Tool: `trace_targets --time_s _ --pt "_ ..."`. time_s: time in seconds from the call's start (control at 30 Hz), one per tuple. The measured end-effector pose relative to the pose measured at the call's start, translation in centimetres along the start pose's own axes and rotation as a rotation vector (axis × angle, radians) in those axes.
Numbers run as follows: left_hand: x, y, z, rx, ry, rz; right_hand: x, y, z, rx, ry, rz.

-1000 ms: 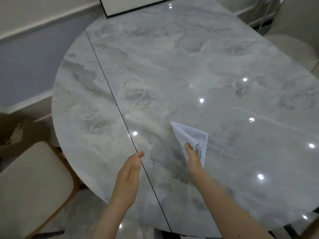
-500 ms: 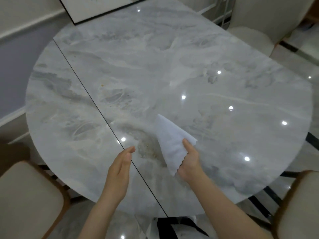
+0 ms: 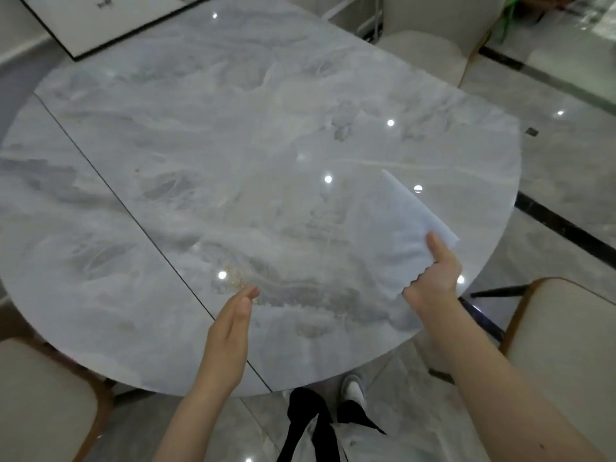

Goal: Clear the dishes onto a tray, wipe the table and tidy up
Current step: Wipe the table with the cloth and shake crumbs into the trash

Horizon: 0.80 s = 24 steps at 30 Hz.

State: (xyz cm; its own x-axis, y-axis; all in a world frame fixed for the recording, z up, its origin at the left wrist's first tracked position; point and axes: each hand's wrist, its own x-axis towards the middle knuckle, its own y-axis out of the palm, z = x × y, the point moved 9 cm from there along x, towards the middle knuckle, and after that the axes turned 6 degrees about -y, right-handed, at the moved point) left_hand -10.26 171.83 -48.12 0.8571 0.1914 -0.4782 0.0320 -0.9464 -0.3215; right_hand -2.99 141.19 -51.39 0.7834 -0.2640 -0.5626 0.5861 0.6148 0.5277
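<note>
The table [image 3: 233, 135] carries no dishes, so the work appears to be at the wiping stage. The marble top is split by a dark seam [image 3: 133, 215] running from the far left to the near edge.

The cloth [image 3: 393, 235] has swung from the middle of the top, where it lay half a second ago, out toward the near right edge. It now lies spread across the surface on that side, with its far corner pointing away from the person.

The right hand [image 3: 433, 278] grips the cloth's near edge, thumb on top and fingers curled beneath. The left hand [image 3: 230, 331] stays flat and released beside the seam, fingers straight, holding nothing; whether it touches the top cannot be told.

A patch of crumbs [image 3: 235, 278] remains just beyond the left fingertips. The sweep to the right has left it behind, so that area probably still needs a pass.

A small speck [image 3: 136, 169] also sits farther off, near the seam.
</note>
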Motion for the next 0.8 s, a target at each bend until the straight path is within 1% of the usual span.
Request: trace_targets --time_s 0.17,0.3,0.4,0.53,0.7,0.8 --pt "0.2 2.6 -0.6 0.043 0.001 0.015 1.6 -3.9 7.3 -0.071 -0.2 -0.083" --pt "0.5 4.6 -0.6 0.08 0.0 0.046 3.2 -6.0 10.0 -0.186 -0.299 -0.076" --pt "0.7 5.6 -0.7 0.087 -0.012 0.058 4.8 -7.5 8.7 -0.374 -0.282 -0.051" --pt "1.0 5.7 -0.1 0.097 -0.037 0.063 6.1 -9.2 3.7 -0.557 -0.175 -0.047" --pt "1.0 4.1 1.3 0.092 -0.068 0.037 5.6 -7.9 0.7 -0.623 -0.278 -0.008" --pt "1.2 2.7 2.0 0.086 -0.082 0.029 4.4 -6.7 -1.2 -0.716 -0.355 0.016"
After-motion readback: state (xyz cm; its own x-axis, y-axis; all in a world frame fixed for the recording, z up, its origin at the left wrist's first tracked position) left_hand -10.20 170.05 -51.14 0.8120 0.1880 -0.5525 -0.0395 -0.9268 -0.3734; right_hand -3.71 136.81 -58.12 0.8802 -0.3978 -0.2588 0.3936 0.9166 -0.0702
